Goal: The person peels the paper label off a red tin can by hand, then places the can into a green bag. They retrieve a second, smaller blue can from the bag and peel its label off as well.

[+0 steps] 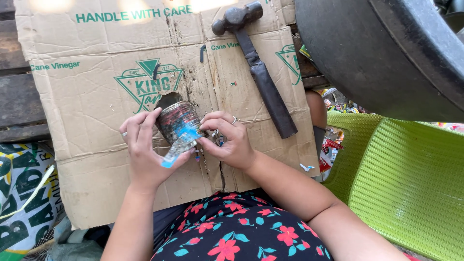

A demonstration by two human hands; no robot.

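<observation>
Two bare hands met over a sheet of flattened brown cardboard that lay across the person's lap. The left hand wrapped its fingers around a small woven cup-shaped roll made of colourful wrapper strips, gripping it from the nine o'clock side. A loose blue strip trailed from the roll toward six o'clock, across the left palm. The right hand, at three o'clock of the roll, had its fingers curled in a pinch at the roll's edge; what exactly sat between thumb and forefinger was too small to tell. A ring showed on one right finger.

At twelve o'clock of the roll, the cardboard had a ragged dark hole, just below a green triangular emblem printed on it. Green lettering ran along the top edge of the cardboard, and more green print sat at its left edge. A dark hammer lay on the cardboard toward one o'clock, head up, handle slanting down to the right. A lime-green plastic chair stood at four o'clock, beneath a large black tub.
</observation>
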